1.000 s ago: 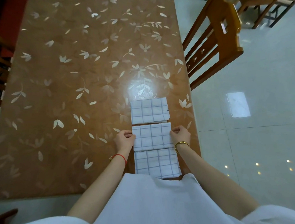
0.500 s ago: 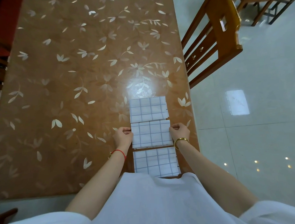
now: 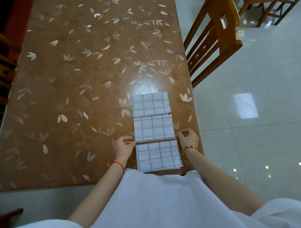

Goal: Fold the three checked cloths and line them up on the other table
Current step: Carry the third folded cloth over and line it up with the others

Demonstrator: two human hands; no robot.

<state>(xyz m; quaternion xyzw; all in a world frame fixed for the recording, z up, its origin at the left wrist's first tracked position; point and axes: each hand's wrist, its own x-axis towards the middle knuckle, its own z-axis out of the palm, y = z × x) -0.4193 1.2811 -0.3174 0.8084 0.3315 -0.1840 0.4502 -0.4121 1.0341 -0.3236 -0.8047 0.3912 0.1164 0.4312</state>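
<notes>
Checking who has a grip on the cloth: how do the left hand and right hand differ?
The left hand touches the near left corner of the middle cloth; the right hand sits just clear of its right edge. The left wrist wears a red cord, the right a gold bangle. Both have curled fingers over the table.
</notes>
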